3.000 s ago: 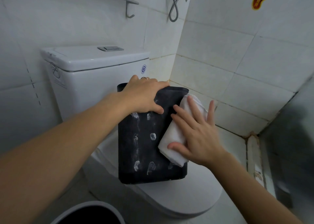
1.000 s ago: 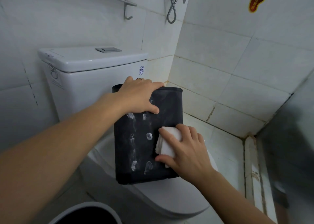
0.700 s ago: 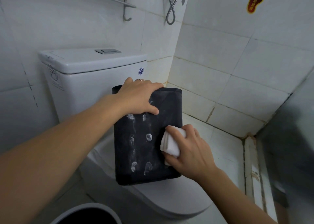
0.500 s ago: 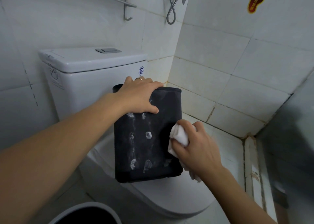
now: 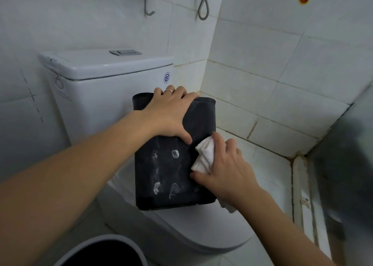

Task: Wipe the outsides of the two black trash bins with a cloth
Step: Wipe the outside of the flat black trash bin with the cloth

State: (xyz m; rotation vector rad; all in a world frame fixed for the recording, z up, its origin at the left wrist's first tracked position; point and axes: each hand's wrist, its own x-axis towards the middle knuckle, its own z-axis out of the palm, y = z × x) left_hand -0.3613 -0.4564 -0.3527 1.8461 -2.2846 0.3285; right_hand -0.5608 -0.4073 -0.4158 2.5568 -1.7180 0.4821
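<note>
The right hand (image 5: pixel 224 171) has moved up the near face of the black rectangular trash bin (image 5: pixel 173 165) since half a second ago, and its bunched white cloth (image 5: pixel 204 154) now presses just below the left thumb. Its fingers curl round the cloth, gripping it against the bin's right part. The left hand (image 5: pixel 171 114) keeps its grip on the bin's top rim, fingers hooked over the far edge, thumb on the near face. The bin stands on the closed toilet lid (image 5: pixel 201 231), in front of the cistern (image 5: pixel 105 88). White smears still mark the bin's face. A cloth tail hangs below the right wrist, partly hidden. A second, round bin (image 5: pixel 101 251) is cut off at the bottom edge.
</note>
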